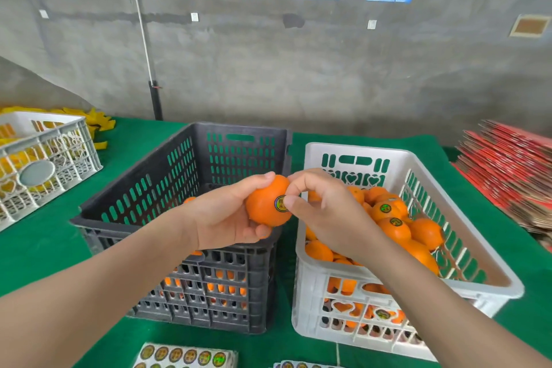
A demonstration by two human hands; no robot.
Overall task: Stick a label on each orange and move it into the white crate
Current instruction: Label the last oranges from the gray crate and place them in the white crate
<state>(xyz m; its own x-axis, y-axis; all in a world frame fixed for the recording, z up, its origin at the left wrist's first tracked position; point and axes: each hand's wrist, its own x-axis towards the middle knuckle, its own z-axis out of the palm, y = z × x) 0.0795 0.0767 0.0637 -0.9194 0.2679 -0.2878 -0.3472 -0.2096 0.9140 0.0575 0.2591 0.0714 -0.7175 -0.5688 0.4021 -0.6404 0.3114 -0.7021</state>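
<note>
My left hand (227,215) grips an orange (263,203) above the near right corner of the dark grey crate (134,197). A round label (280,204) sits on the orange, and the thumb of my right hand (325,206) presses its right edge. The white crate (466,254) stands to the right and holds several oranges (397,227), some with labels. A few unlabelled oranges show through the grey crate's slots. Label sheets (185,356) lie at the table's near edge.
A second white crate (41,164) with yellow items stands at the far left on the green table (38,251). Red flat cartons (510,170) are stacked at the right. A concrete wall with posters rises behind the table.
</note>
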